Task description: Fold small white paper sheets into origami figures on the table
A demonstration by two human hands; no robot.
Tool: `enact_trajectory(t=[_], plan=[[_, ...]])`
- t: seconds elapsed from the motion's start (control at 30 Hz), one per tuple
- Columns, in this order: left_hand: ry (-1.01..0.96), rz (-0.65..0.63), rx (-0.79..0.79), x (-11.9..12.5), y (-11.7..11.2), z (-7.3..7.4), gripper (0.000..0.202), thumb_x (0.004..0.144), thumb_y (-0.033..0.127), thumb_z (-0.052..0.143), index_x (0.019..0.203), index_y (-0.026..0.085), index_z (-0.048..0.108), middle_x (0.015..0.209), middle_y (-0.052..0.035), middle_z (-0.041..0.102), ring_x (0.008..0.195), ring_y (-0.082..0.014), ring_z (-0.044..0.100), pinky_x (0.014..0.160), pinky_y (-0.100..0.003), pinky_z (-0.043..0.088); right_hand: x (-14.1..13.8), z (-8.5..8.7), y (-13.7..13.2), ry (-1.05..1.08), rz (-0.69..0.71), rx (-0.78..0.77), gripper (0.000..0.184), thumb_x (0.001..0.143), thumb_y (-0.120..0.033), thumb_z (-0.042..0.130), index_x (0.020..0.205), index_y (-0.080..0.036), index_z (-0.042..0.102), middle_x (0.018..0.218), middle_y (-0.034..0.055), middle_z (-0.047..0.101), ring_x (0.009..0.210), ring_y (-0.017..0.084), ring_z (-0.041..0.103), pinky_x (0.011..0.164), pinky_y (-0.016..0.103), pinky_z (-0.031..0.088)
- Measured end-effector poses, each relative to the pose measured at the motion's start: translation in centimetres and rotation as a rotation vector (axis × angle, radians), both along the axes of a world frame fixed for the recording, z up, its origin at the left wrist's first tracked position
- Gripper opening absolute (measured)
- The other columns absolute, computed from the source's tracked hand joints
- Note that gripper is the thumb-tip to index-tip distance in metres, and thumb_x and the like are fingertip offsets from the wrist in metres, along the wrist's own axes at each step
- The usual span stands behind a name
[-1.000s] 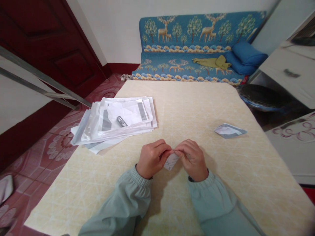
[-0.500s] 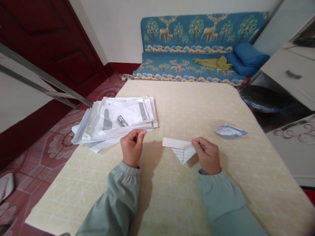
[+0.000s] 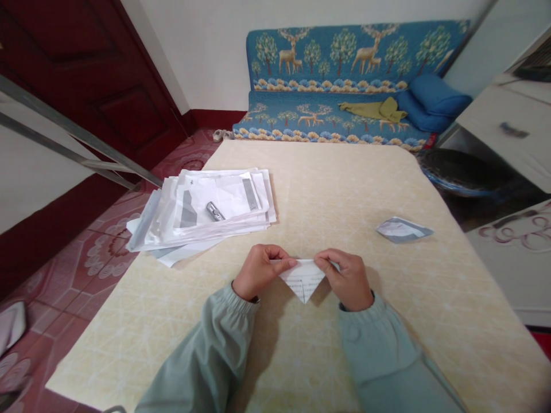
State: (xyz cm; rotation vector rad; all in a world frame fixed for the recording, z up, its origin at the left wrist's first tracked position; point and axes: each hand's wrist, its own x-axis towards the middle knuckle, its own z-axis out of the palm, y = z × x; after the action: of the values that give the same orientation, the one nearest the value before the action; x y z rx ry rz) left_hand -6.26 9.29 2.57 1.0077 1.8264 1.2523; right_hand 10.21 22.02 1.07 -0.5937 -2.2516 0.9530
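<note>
A small white paper folded into a downward-pointing triangle (image 3: 303, 280) is held just above the cream table (image 3: 344, 189). My left hand (image 3: 259, 270) pinches its left top corner and my right hand (image 3: 345, 276) pinches its right top corner. Both hands have their fingers closed on the paper's upper edge. Faint printed lines show on the triangle's face. Light green sleeves cover both forearms.
A stack of white and grey papers (image 3: 202, 209) with a small silver metal object (image 3: 214, 211) on top lies at the table's left. A finished folded paper piece (image 3: 403, 229) rests at the right. Behind the table stand a blue deer-patterned sofa (image 3: 344, 86) and a white cabinet (image 3: 508, 132).
Half a second ago only my right hand held the paper, with my left hand apart near the stack. Now my left hand has come back and both pinch the folded triangle.
</note>
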Motion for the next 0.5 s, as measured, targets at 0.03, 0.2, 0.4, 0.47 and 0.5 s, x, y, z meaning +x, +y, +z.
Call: enact_trajectory(t=[0.03, 0.2, 0.4, 0.47, 0.5], plan=[[-0.013, 0.006, -0.003, -0.2, 0.0, 0.1, 0.035, 0.073, 0.045, 0.067, 0.066, 0.011, 0.068, 0.056, -0.0014, 0.061, 0.051, -0.0094, 0.048, 0.049, -0.020, 0.035, 0.0, 0.0, 0.0, -0.012, -0.002, -0.057, 0.019, 0.085, -0.031, 0.056, 0.072, -0.021, 0.066, 0.067, -0.0005, 0.066, 0.062, 0.015, 0.059, 0.060, 0.026, 0.042], [-0.057, 0.079, 0.014, -0.6, 0.1, -0.1, 0.037, 0.073, 0.046, 0.066, 0.063, 0.011, 0.067, 0.052, 0.0001, 0.056, 0.049, -0.0084, 0.045, 0.047, -0.020, 0.031, 0.0, -0.3, -0.2, -0.050, -0.016, -0.187, 0.028, 0.088, -0.036, 0.050, 0.070, -0.018, 0.063, 0.059, -0.0018, 0.058, 0.055, 0.013, 0.051, 0.052, 0.024, 0.037], [-0.031, 0.469, 0.218, -2.7, -0.4, -1.2, 0.034, 0.075, 0.046, 0.065, 0.067, 0.013, 0.064, 0.046, 0.0061, 0.044, 0.043, -0.0057, 0.034, 0.043, -0.019, 0.024, 0.5, -0.9, 1.4, 0.051, -0.152, -0.283, 0.030, 0.088, -0.038, 0.049, 0.072, -0.017, 0.063, 0.057, -0.0022, 0.054, 0.053, 0.012, 0.048, 0.048, 0.023, 0.035], [-0.120, 0.611, 0.300, -3.0, -0.6, -1.2, 0.033, 0.077, 0.047, 0.063, 0.071, 0.014, 0.061, 0.042, 0.0092, 0.035, 0.039, -0.0048, 0.027, 0.040, -0.019, 0.019, 0.7, -1.0, 1.8, 0.097, -0.252, -0.299, 0.030, 0.087, -0.039, 0.050, 0.073, -0.017, 0.063, 0.054, -0.0030, 0.052, 0.049, 0.012, 0.046, 0.045, 0.023, 0.033], [-0.163, 0.624, 0.323, -2.9, -0.6, -1.0, 0.034, 0.079, 0.048, 0.061, 0.072, 0.015, 0.059, 0.041, 0.0100, 0.033, 0.038, -0.0045, 0.026, 0.039, -0.019, 0.018, 0.8, -1.1, 1.9, 0.112, -0.300, -0.289, 0.029, 0.087, -0.040, 0.050, 0.074, -0.017, 0.063, 0.054, -0.0030, 0.052, 0.048, 0.012, 0.046, 0.045, 0.023, 0.034]])
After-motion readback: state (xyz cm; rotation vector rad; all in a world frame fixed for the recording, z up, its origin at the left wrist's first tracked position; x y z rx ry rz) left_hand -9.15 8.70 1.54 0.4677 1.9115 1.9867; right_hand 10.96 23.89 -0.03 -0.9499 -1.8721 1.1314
